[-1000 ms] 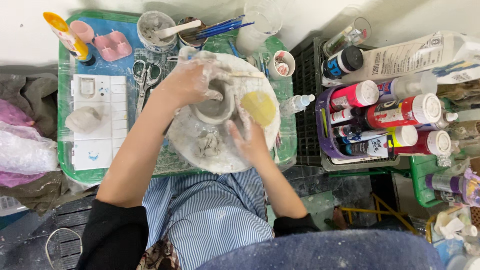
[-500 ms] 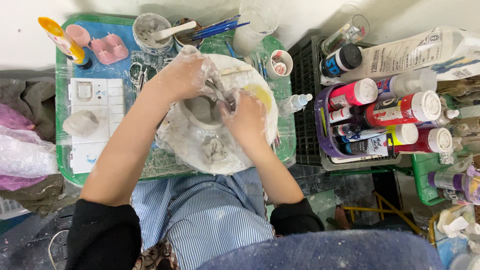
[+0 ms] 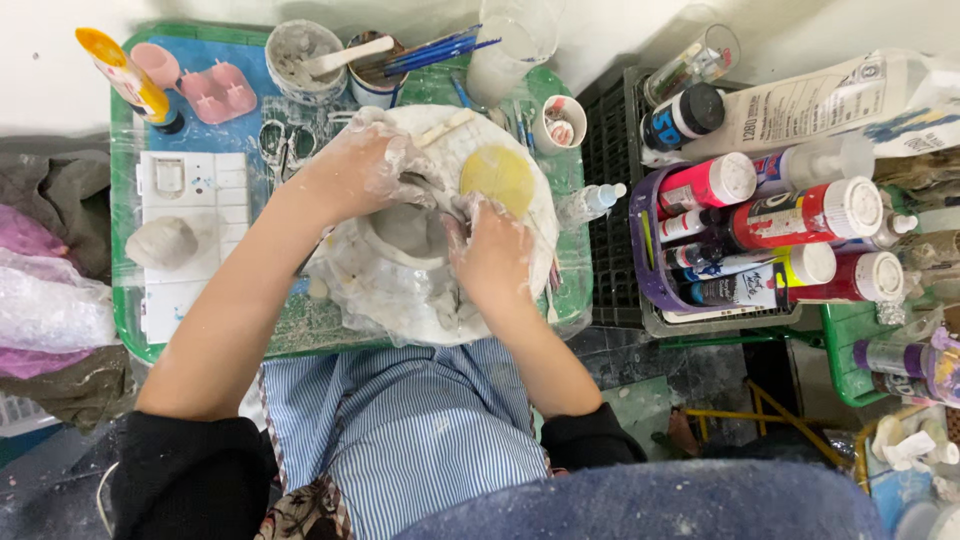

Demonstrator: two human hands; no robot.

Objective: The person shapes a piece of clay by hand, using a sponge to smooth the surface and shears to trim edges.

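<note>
A grey clay pot point(image 3: 408, 236) stands on a round white turntable point(image 3: 520, 215) covered with clay smears. My left hand point(image 3: 362, 170), coated in wet clay, cups the pot's far left rim. My right hand point(image 3: 492, 250) presses against the pot's right wall, fingers at the rim. Just beyond my right hand, a yellow round sponge point(image 3: 497, 176) lies on the turntable. The pot's right side is hidden by my right hand.
A green tray point(image 3: 122, 300) holds a clay lump point(image 3: 163, 241), a white palette point(image 3: 190, 185), scissors point(image 3: 276, 140), a pink mould point(image 3: 217, 90), a slip cup point(image 3: 296, 58) and blue brushes point(image 3: 435, 50). A purple basket point(image 3: 650, 270) of paint bottles stands to the right.
My right hand has moved from the pot's near side up to its right rim. My left hand stays at the far rim, shifted slightly.
</note>
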